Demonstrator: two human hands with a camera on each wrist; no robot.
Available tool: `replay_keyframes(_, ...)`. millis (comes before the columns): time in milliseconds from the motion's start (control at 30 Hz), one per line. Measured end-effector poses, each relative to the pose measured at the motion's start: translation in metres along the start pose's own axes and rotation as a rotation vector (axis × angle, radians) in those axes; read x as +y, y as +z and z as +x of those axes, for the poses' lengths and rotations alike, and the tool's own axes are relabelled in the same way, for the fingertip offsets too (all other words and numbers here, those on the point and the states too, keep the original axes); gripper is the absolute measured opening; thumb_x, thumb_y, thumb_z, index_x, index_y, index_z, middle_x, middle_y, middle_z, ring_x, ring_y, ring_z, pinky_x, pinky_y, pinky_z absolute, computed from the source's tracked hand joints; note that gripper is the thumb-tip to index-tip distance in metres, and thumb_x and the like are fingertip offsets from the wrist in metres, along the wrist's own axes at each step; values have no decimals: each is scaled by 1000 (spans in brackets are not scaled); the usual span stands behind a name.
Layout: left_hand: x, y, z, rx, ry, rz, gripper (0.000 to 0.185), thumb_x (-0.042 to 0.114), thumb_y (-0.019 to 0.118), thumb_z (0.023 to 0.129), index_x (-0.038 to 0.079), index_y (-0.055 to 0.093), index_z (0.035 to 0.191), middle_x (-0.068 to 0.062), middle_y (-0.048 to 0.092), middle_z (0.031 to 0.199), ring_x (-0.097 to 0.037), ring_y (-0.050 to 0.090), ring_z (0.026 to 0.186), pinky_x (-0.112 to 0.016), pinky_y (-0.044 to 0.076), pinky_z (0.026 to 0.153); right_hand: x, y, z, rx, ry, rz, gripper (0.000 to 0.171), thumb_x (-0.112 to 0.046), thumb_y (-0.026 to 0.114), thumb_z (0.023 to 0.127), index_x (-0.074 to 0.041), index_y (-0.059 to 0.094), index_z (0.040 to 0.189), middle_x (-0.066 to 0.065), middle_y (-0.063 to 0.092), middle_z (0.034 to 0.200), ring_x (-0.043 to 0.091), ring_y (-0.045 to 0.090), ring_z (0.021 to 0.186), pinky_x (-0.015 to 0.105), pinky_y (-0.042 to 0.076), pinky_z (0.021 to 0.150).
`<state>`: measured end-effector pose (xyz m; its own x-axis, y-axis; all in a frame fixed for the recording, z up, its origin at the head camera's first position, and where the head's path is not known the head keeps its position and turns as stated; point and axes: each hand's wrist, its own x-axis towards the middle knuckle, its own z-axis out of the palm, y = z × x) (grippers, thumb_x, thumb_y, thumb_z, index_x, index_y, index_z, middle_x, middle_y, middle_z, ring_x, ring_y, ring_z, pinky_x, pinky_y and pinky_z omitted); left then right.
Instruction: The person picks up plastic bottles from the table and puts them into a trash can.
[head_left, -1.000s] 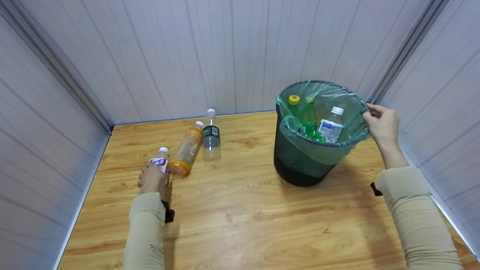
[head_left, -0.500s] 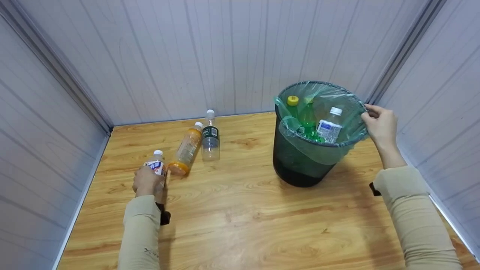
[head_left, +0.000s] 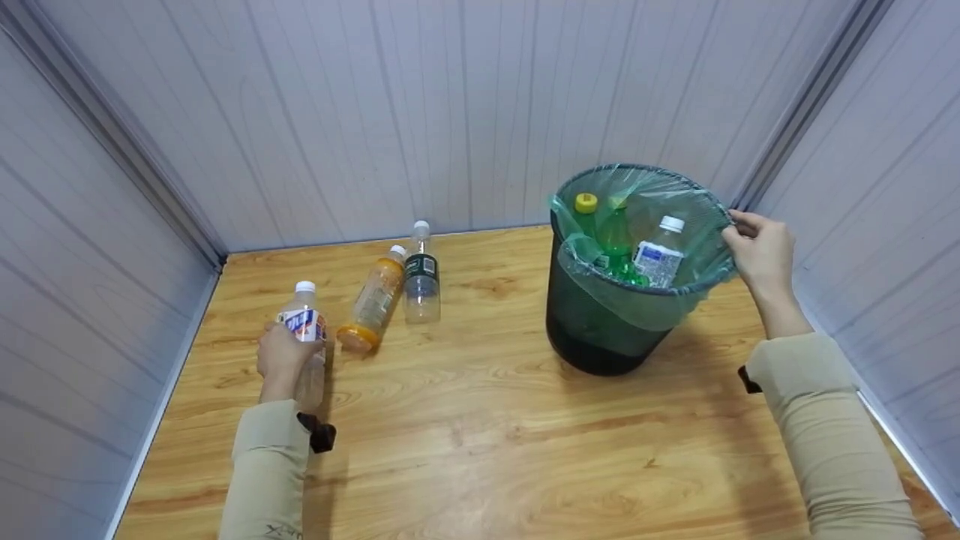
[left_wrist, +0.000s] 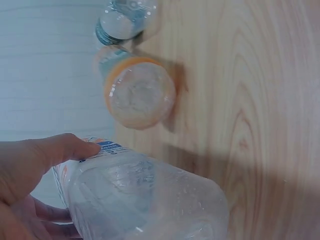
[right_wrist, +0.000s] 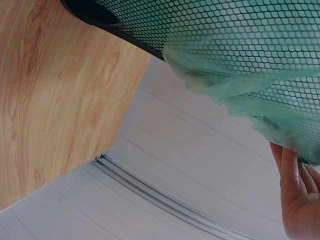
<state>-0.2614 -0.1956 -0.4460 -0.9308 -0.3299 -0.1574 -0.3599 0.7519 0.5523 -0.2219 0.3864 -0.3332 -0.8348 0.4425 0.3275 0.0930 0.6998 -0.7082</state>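
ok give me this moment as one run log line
left hand: grips clear bottle, lifted off table | right hand: holds bin rim | table: orange bottle, dark-label bottle lying

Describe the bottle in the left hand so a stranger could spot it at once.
Look left of the mesh bin on the wooden table. The left hand grips a clear bottle with a white cap and blue-and-red label; the orange bottle and dark-label bottle lie flat.
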Motion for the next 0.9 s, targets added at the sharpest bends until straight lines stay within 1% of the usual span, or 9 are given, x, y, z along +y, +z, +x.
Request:
replay_keyframes(100, 4, -1, -4, 39, 28, -21, 72, 21, 69, 73, -17, 29, 119, -33, 45, 104, -44, 48, 95, -52, 43, 74, 0, 0, 0, 1, -1, -7, 35, -8, 44, 82, 1, 60, 112, 20, 62, 100, -2, 50, 72, 12, 37, 58)
replay_keyframes(200, 8, -2, -9, 72, 71, -35, 72, 20, 70, 72, -18, 30, 118, -34, 42, 106, -44, 46, 97, -52, 41, 77, 0, -1, 0, 2, 0, -16, 36, -8, 44, 81, 1, 60, 113, 21, 62, 99, -4, 48, 69, 12, 37, 58)
replay_keyframes(367, 18, -3, -22, 89, 133, -62, 74, 18, 71, 72, -17, 28, 119, -34, 40, 109, -44, 45, 98, -51, 39, 81, -1, -1, 0, 3, 1, -16, 36, -8, 45, 81, 1, 60, 112, 22, 62, 99, -6, 47, 68, 11, 37, 58)
replay_keyframes(533, 32, -3, -39, 101, 195, -138, 74, 17, 71, 72, -15, 27, 122, -31, 40, 111, -41, 45, 100, -49, 39, 84, 0, -1, 0, 4, 5, -18, 35, -8, 46, 81, 2, 60, 112, 21, 62, 99, -4, 48, 69, 11, 36, 58)
replay_keyframes(667, 44, -1, -52, 125, 273, -210, 74, 14, 72, 69, -12, 28, 123, -29, 41, 112, -39, 45, 100, -48, 39, 84, 0, 0, 0, 0, 12, -19, 35, -9, 46, 81, 1, 60, 113, 20, 62, 101, -1, 50, 72, 12, 36, 57)
replay_keyframes(800, 56, 0, -62, 154, 340, -263, 75, 13, 73, 67, -11, 29, 123, -28, 41, 113, -38, 45, 100, -47, 40, 84, 0, -1, 0, -10, 18, -14, 36, -9, 45, 82, 0, 59, 114, 20, 61, 102, 2, 51, 74, 13, 36, 57)
replay_keyframes(900, 65, -1, -69, 161, 371, -296, 77, 13, 73, 67, -10, 28, 125, -27, 41, 115, -37, 45, 101, -46, 40, 84, -1, -1, 0, -16, 25, -6, 36, -9, 45, 83, 0, 58, 115, 20, 60, 104, 4, 52, 76, 12, 36, 57)
